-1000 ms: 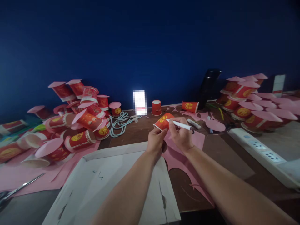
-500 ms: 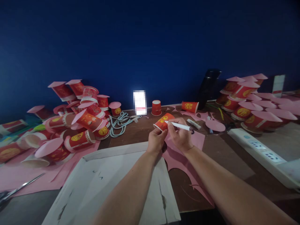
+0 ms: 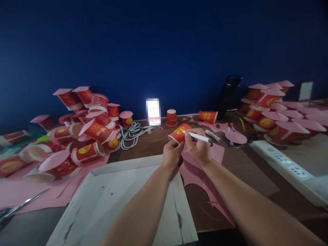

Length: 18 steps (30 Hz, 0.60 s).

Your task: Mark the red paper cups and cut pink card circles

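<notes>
My left hand (image 3: pixel 172 153) grips a red paper cup (image 3: pixel 178 133) with yellow print, tilted on its side with its white rim toward the lower left. A white marker pen (image 3: pixel 199 137) is pinched in my right hand (image 3: pixel 198 148), its tip on or close to the cup's printed wall. Beneath my hands lies a cut sheet of pink paper (image 3: pixel 205 167) with scalloped edges. Another red paper cup (image 3: pixel 171 118) stands behind, and one more cup (image 3: pixel 208 117) lies on its side to the right. My fingers partly hide the held cup.
A heap of red cups with pink discs (image 3: pixel 87 150) fills the left; more cups (image 3: pixel 279 116) are stacked right. A white box lid (image 3: pixel 115 198) lies under my left forearm. Around are scissors (image 3: pixel 25 203), a coiled cable (image 3: pixel 132 135), a power strip (image 3: pixel 289 167) and a black bottle (image 3: pixel 229 95).
The marker tip has shifted slightly on the cup, and the cup seems turned a little in my left hand. The rest stays as it was.
</notes>
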Tool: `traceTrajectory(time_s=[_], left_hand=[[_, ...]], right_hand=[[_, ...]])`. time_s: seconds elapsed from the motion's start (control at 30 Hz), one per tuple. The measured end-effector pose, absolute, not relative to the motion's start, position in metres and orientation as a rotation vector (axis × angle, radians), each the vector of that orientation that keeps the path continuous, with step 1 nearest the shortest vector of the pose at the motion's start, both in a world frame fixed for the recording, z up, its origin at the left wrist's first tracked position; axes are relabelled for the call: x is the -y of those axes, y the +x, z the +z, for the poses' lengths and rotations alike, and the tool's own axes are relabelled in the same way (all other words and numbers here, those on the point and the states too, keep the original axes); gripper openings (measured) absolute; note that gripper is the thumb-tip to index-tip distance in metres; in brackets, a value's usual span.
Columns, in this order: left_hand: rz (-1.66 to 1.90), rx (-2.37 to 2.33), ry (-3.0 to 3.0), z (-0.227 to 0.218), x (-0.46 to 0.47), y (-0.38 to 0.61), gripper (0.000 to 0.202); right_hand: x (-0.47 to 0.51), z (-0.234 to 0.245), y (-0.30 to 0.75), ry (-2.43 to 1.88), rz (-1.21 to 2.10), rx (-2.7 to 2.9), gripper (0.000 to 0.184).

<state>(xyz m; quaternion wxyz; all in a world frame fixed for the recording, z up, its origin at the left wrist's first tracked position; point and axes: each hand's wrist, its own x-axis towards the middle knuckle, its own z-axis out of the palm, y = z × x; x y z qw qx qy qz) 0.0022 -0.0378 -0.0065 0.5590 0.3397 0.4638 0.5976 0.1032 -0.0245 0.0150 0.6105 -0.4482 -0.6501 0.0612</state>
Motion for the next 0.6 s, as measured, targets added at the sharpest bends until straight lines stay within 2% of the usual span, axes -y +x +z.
traceTrajectory(time_s=[0.43, 0.6], left_hand=[[1.501, -1.022, 0.968, -0.0062, 0.0372, 0.0016, 0.024], [1.516, -0.969, 0.891, -0.006, 0.0371, 0.0039, 0.028]], right_hand=[[0.0226, 0.0138, 0.1061, -1.062, 0.099, 1.485, 0.014], [0.0243, 0.0145, 0.1044, -1.079, 0.118, 1.478, 0.015]])
